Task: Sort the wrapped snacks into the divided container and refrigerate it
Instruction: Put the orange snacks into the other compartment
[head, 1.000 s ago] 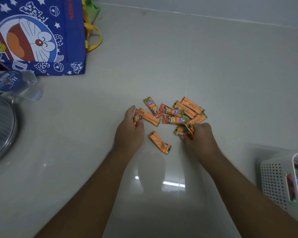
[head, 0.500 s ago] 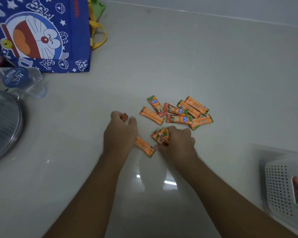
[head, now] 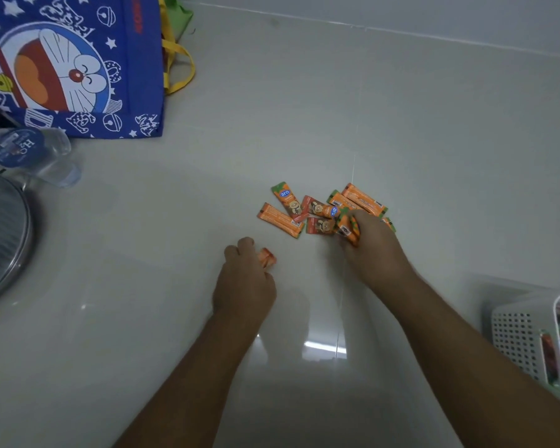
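Orange wrapped snacks lie clustered mid-floor, the right hand clutching several snacks at the cluster's near edge, the left hand closed around one red-orange snack, a white perforated basket near the floor's right edge.

Two hands, about nine orange snack packets (some overlapping), one blue bag, one basket

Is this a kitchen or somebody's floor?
Probably a home's tiled floor, maybe near a kitchen: a cartoon shopping bag, a water bottle and a white perforated basket sit around the snack packets.
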